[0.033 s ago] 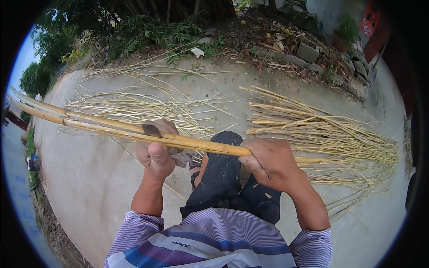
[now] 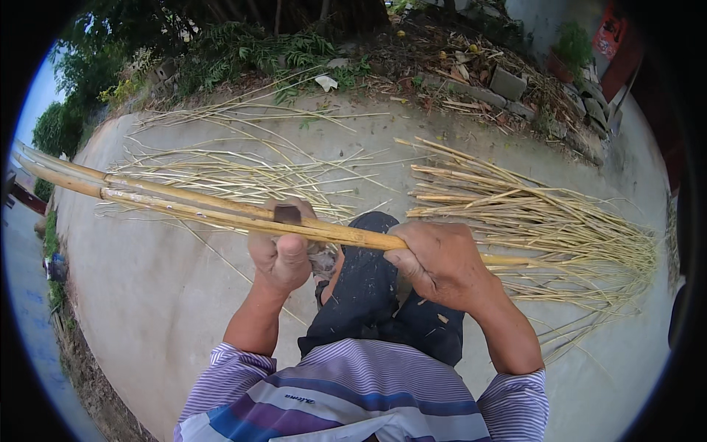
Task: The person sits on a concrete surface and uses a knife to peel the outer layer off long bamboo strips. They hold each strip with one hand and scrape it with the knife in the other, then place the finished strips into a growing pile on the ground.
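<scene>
A long yellow bamboo cane (image 2: 184, 207) lies across in front of me, split lengthwise into two strips from its far-left end as far as my left hand (image 2: 283, 254). That hand is closed around the cane where the split ends, its thumb on the near side. A dark flat blade (image 2: 287, 214) shows there between the strips; its handle is hidden. Under the left hand hangs something grey and crumpled (image 2: 322, 263), perhaps cloth. My right hand (image 2: 442, 265) is wrapped round the unsplit part, and the cane runs on to the right behind it.
A big bundle of thin bamboo stalks (image 2: 530, 221) lies on the concrete ground at right. Thinner loose strips (image 2: 228, 173) are scattered at left. Bricks (image 2: 508, 84), dry leaves and green plants (image 2: 280, 48) border the far side. My knees (image 2: 368, 295) are below the cane.
My left hand and the dark blade have slid right along the cane, and the split reaches further. My right hand has shifted slightly left with the cane.
</scene>
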Tool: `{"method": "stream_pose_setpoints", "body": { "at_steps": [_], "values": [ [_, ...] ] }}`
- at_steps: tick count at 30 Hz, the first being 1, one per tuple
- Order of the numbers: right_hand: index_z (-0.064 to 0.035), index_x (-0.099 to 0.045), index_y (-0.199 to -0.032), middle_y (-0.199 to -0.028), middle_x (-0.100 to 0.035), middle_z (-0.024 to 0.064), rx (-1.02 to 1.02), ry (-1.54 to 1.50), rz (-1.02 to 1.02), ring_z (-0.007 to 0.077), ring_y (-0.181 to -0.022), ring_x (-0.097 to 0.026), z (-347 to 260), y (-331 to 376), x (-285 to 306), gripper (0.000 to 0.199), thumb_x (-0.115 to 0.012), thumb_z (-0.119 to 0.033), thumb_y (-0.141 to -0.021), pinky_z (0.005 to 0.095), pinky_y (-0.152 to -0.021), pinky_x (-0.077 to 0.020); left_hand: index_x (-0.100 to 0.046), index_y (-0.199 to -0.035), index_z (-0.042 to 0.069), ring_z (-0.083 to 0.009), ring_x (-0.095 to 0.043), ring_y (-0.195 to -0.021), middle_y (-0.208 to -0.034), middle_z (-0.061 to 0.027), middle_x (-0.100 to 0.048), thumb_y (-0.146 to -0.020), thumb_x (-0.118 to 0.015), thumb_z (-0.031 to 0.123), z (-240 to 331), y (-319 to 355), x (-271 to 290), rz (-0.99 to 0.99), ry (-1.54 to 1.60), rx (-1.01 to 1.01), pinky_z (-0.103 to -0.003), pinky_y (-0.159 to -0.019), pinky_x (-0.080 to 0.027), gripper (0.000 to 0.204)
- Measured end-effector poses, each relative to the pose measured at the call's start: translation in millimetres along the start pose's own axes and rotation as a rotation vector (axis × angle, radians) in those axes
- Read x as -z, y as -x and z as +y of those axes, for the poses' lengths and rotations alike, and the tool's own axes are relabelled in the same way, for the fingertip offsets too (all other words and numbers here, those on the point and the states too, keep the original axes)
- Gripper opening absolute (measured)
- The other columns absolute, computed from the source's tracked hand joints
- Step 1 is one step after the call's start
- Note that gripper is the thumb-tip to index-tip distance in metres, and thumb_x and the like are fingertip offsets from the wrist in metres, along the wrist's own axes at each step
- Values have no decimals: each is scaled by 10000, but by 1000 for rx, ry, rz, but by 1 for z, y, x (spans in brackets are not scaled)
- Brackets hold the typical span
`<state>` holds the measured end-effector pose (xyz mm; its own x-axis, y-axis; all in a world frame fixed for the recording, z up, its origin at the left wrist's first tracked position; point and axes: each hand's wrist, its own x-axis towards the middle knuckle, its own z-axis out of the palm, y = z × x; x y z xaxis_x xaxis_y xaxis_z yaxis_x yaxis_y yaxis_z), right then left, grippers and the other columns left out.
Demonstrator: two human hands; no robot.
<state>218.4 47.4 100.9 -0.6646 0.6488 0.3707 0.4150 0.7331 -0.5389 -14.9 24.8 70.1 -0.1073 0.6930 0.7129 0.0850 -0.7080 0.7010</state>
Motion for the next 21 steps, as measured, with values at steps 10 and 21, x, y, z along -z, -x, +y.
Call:
{"method": "stream_pose_setpoints", "body": {
  "at_steps": [10, 21],
  "values": [
    [-45, -551, -896, -708, -576, 121, 38, -60, 1, 347, -629, -592, -8, -6, -1, 213, -624, -245, -909, 423, -537, -461, -571, -937, -7, -154, -558, -652, -756, -81, -589, -921, -656, 407, 0, 10, 15, -75, -32, -41, -289, -585, -460, 422],
    [-45, -478, -801, -661, -570, 126, 164, 41, 102, 336, -579, -590, -26, -33, -20, 271, -626, -251, -897, 427, -483, -444, -546, -868, 26, -169, -508, -605, -743, -68, -542, -956, -586, 410, -12, 8, -6, -177, -94, -145, -306, -525, -384, 396]
  ]
}}
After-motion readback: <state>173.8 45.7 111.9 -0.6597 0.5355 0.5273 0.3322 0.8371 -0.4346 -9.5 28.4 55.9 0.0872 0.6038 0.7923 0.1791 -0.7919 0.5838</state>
